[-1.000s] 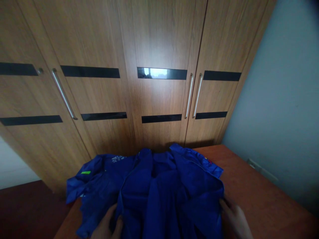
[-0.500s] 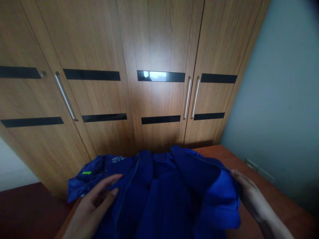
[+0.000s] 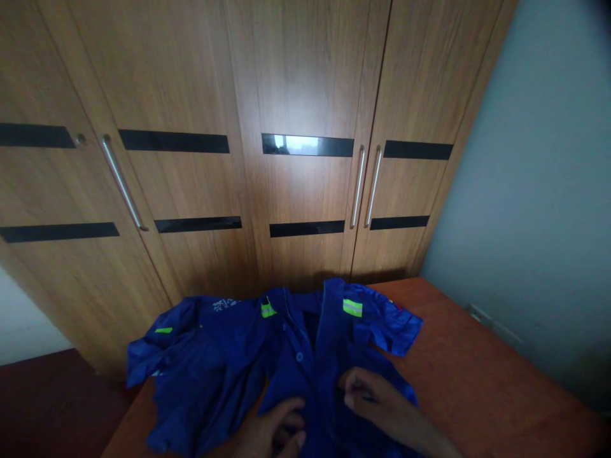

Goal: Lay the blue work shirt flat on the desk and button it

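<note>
A blue short-sleeved garment (image 3: 210,356) with yellow-green patches lies spread, front up, on the reddish-brown surface (image 3: 458,356). Its collar points to the wardrobe, and a button shows near the middle. My left hand (image 3: 277,429) is over the lower middle of the garment, fingers curled; whether it grips cloth is hidden. My right hand (image 3: 370,394) is over the right front panel, its thumb and fingertips pinched together at the cloth; what lies between them is too dark to make out.
A wooden wardrobe (image 3: 305,191) with black strips and metal handles stands behind the surface. At the right is a pale wall (image 3: 539,191) with a socket (image 3: 478,313) low down. Dark red floor (image 3: 48,401) shows at the lower left.
The right front panel, earlier lifted and folded back by my right hand, now lies over the front. Both hands have moved inward and lower; the right sleeve and yellow-green patches are uncovered.
</note>
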A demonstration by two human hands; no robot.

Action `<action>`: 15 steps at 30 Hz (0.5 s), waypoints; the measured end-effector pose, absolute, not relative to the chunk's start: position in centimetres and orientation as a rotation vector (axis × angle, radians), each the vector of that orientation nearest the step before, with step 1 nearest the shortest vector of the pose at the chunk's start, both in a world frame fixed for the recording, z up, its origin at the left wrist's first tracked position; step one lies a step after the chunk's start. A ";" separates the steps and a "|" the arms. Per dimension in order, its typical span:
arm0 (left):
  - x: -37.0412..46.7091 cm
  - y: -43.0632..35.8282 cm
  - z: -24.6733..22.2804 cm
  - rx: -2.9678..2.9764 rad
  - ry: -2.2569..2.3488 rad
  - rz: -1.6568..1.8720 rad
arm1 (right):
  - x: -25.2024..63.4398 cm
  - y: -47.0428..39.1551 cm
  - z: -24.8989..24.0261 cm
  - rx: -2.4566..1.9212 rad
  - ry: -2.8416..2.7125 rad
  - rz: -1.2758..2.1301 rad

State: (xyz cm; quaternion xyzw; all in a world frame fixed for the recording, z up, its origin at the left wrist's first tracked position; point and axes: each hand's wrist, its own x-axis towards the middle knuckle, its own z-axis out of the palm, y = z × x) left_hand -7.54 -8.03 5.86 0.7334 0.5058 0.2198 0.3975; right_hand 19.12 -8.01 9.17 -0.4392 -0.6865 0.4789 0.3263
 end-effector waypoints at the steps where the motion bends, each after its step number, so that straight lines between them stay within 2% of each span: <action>1: -8.5 -7.9 6.3 1.853 1.357 0.642 | 19.0 -7.9 8.5 -1.178 -1.748 1.251; 4: -10.6 -7.1 7.7 1.893 1.664 0.810 | 18.0 -7.5 7.1 -1.311 -1.622 1.173; 7: -11.3 -6.7 7.9 1.931 1.852 0.717 | 15.9 -7.6 6.2 -1.495 -1.587 0.995; 11: -9.9 -7.3 5.6 1.950 1.641 0.521 | 12.9 -8.4 4.5 -1.632 -1.839 0.798; 15: -9.1 -7.7 2.9 1.951 1.553 0.583 | 12.5 -8.8 2.3 -1.701 -2.040 0.661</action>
